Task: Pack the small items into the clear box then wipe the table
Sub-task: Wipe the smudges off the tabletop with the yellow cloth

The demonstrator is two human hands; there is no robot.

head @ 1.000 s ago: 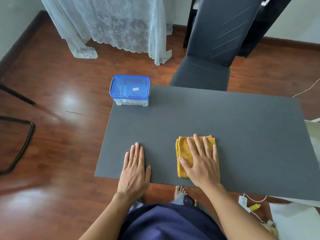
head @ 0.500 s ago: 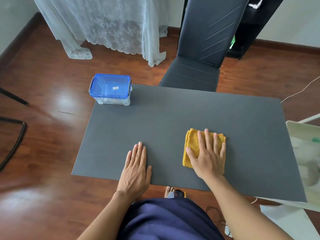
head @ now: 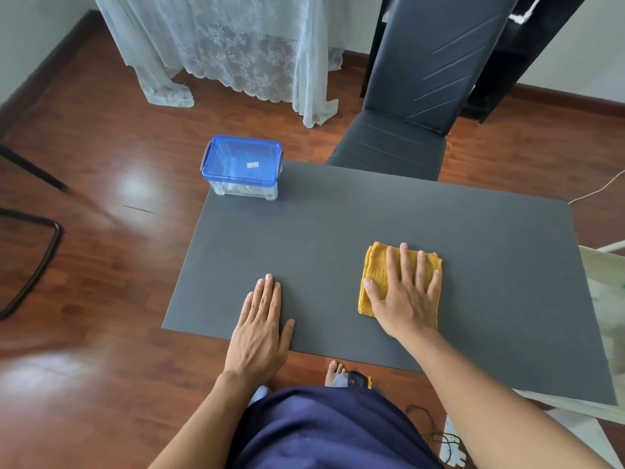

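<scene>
Fingers (head: 404, 265) flat along upright-lying cloth (head: 375, 275)

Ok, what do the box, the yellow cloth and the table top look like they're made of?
Box: looks like clear hard plastic, since contents show dimly through the wall; its lid is glossy translucent blue plastic.
Yellow cloth: soft woven or knitted fabric, folded, with ribbed texture, possibly cotton or microfibre.
Table top: matte dark grey with no shine or grain, perhaps laminate or a mat; cannot tell which.

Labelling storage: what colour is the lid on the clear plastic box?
Blue lid, seen in the head view.
</scene>
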